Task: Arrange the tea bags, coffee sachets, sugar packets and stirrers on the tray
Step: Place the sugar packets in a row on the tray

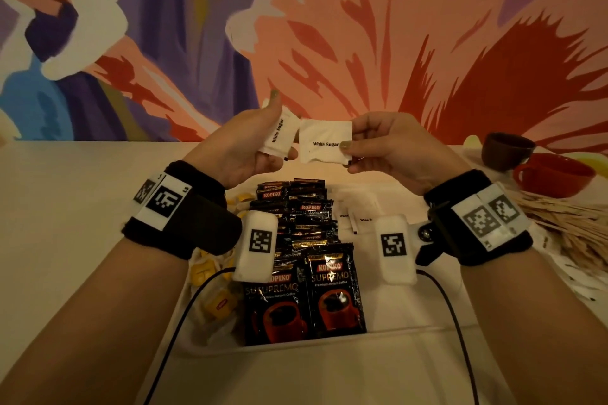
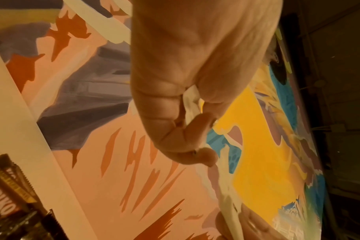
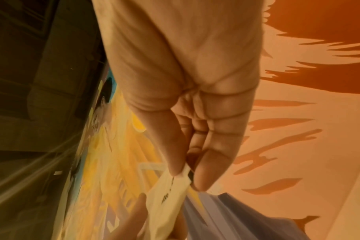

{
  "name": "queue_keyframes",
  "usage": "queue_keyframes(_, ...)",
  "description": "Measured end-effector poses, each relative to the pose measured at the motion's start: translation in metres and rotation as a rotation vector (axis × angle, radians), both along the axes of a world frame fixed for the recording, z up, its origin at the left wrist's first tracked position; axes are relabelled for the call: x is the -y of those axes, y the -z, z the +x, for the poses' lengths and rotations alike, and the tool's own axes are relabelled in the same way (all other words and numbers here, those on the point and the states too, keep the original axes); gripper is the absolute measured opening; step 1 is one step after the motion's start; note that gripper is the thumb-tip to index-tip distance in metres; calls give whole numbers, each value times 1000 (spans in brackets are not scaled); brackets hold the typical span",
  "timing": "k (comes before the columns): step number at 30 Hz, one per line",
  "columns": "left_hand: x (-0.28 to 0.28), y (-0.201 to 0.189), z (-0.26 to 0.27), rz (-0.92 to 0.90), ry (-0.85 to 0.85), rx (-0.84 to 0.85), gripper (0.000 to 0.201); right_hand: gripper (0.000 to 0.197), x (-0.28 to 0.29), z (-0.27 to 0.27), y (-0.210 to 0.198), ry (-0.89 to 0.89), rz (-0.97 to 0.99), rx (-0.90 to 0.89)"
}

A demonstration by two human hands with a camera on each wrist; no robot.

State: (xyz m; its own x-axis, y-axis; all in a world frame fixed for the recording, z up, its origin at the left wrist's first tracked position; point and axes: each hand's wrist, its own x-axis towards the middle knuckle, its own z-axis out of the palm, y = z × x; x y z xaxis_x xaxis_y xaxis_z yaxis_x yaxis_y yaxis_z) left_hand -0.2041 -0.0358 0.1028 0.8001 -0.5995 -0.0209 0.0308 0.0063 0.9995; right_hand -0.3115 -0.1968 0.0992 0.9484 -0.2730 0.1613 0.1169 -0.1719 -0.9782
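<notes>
Both hands are raised above the white tray. My left hand holds a small stack of white sugar packets, seen edge-on in the left wrist view as sugar packets. My right hand pinches one white sugar packet by its right edge; the same sugar packet shows in the right wrist view. The two packets nearly touch. On the tray lie rows of black Kopiko coffee sachets, yellow tea bags at the left and more sugar packets at the right.
A heap of wooden stirrers lies on the table right of the tray. Behind it stand a red cup and a dark brown cup. A painted wall rises at the table's far edge. Cables hang from both wrists.
</notes>
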Motion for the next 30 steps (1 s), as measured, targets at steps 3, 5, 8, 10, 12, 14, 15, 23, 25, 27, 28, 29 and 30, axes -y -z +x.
queue_keyframes(3, -2, 0, -1, 24, 29, 73, 33, 15, 2, -2, 0, 0, -2, -8)
queue_keyframes(5, -2, 2, -2, 53, 57, 124, 42, 15, 4, -2, -1, -3, 9, -9)
queue_keyframes(8, 0, 4, -4, 92, 70, 176, 61, 15, 5, -2, -1, -4, 15, -8)
queue_keyframes(10, 0, 5, -3, 103, 73, 191, 56, 15, 6, -2, -1, 2, 15, -10)
queue_keyframes(12, 0, 5, -4, 117, 82, 208, 48, 13, 7, -2, 0, 10, -7, -14)
queue_keyframes(14, 1, 5, -4, 124, 85, 211, 41, 10, 10, -3, 1, 14, -62, -32)
queue_keyframes(15, 1, 5, -4, 117, 80, 201, 37, 8, 13, -4, 1, 16, -85, -50)
queue_keyframes(23, 0, -1, -6, -28, 25, 4, 27, 16, 60, -4, 25, 203, -301, -517)
queue_keyframes(25, -2, -1, -7, -97, 24, -63, 18, 15, 60, -1, 32, 194, -311, -619)
queue_keyframes(27, -2, -2, -8, -125, 29, -90, 14, 12, 58, 3, 39, 176, -303, -686)
queue_keyframes(28, -2, -2, -9, -122, 28, -85, 13, 11, 56, 5, 42, 164, -296, -705)
queue_keyframes(29, -2, -2, -9, -110, 26, -74, 12, 10, 53, 7, 45, 154, -287, -715)
queue_keyframes(30, -2, -2, -9, -91, 27, -63, 10, 8, 50, 8, 47, 143, -276, -718)
